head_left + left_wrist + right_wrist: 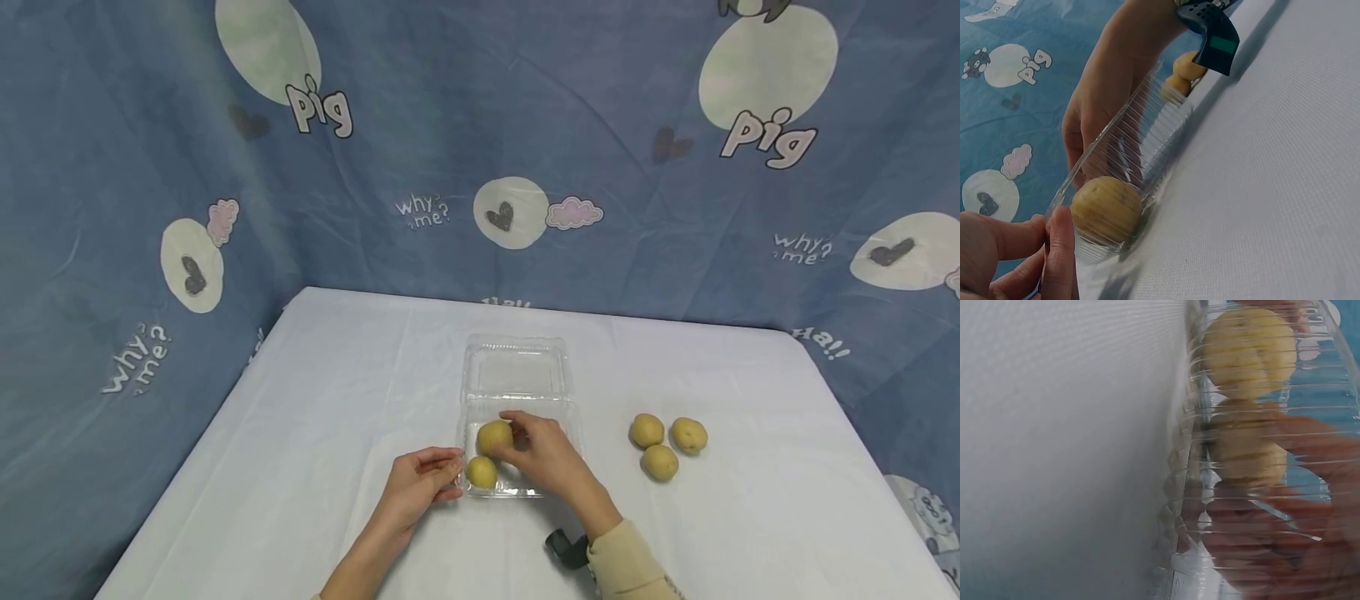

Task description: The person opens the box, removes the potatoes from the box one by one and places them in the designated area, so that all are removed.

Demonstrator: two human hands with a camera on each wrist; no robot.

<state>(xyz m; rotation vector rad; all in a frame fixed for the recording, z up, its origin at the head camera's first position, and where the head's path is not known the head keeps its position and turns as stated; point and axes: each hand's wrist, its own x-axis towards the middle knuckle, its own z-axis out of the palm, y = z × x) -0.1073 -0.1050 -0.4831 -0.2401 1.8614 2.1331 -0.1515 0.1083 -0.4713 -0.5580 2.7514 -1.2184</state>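
With our right hand we grip one potato at ten o'clock inside the clear container; our left hand pinches its nine-o'clock edge, where tugging could jostle the second potato at eight o'clock

Left hand: I see it pinching, just left of the other grip.
Right hand: I see it curled in a grip, right of that pinch.
Forearms: angled inward behind both grips.
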